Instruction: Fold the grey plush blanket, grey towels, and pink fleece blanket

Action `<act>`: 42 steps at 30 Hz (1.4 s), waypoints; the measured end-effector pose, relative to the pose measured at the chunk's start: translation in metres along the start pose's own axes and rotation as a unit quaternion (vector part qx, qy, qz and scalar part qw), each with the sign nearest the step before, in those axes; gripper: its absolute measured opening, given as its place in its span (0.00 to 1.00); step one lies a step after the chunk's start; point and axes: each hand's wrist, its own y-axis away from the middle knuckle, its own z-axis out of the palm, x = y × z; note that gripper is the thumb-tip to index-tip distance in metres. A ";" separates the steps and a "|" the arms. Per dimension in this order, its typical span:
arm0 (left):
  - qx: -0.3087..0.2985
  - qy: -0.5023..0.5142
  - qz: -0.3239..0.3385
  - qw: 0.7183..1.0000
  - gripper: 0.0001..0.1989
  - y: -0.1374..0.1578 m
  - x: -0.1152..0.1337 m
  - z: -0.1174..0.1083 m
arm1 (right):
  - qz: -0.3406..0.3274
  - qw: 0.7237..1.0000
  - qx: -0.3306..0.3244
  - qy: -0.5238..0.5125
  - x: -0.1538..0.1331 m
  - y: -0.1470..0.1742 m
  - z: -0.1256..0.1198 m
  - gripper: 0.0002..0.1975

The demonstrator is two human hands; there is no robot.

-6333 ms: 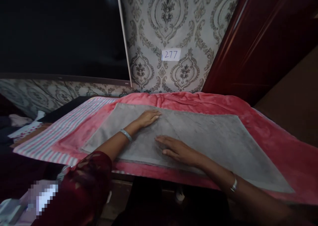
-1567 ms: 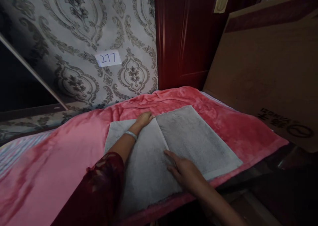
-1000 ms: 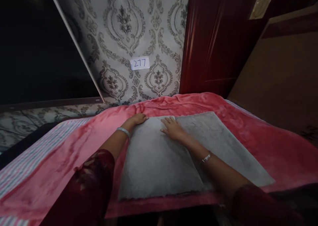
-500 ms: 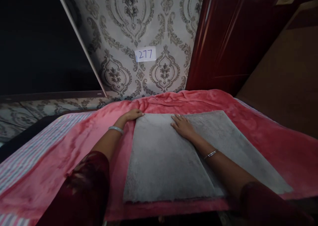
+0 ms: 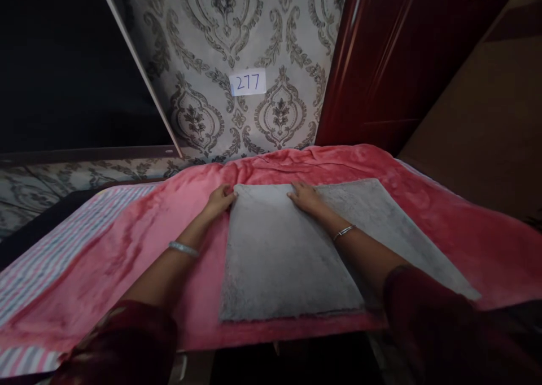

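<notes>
A soft grey cloth (image 5: 271,249) lies folded, its left panel over the right part (image 5: 393,238), which reaches out to the right. At the far left corner of the cloth is my left hand (image 5: 219,200), fingers slightly bent with a gap between thumb and fingers; whether it touches the corner I cannot tell. My right hand (image 5: 308,198) rests on the cloth near the far end of the panel's right edge, thumb and fingers apart, fingertips at the far edge. Part of that right edge is hidden beneath my forearm.
A pink plush blanket (image 5: 449,221) lies under the cloth, bunched at the back. Striped fabric (image 5: 80,221) shows at left. Behind are a dark screen (image 5: 76,69), patterned wallpaper with a paper marked 277 (image 5: 248,82), a dark red panel (image 5: 381,63) and a brown board (image 5: 486,108).
My left hand has slid slightly left off the cloth's corner, and its fingers have bent. My right hand's fingers have shifted to the far edge. The view has tilted slightly down.
</notes>
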 end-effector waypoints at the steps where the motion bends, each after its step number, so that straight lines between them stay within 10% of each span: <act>1: -0.006 0.034 -0.024 0.999 0.33 0.015 -0.004 0.001 | 0.000 1.000 0.000 -0.001 -0.001 -0.002 0.000 0.27; 21: 0.001 0.057 -0.031 0.998 0.49 0.230 0.014 0.023 | -0.180 0.973 -0.063 -0.130 -0.137 -0.068 0.020 0.17; 32: 0.076 0.061 0.028 0.995 0.28 0.261 -0.039 0.053 | -0.184 0.963 -0.045 -0.190 -0.154 -0.077 0.047 0.11; 42: 0.020 0.042 0.017 0.999 0.26 0.250 -0.021 0.026 | -0.188 0.977 0.025 -0.101 -0.123 -0.036 0.014 0.24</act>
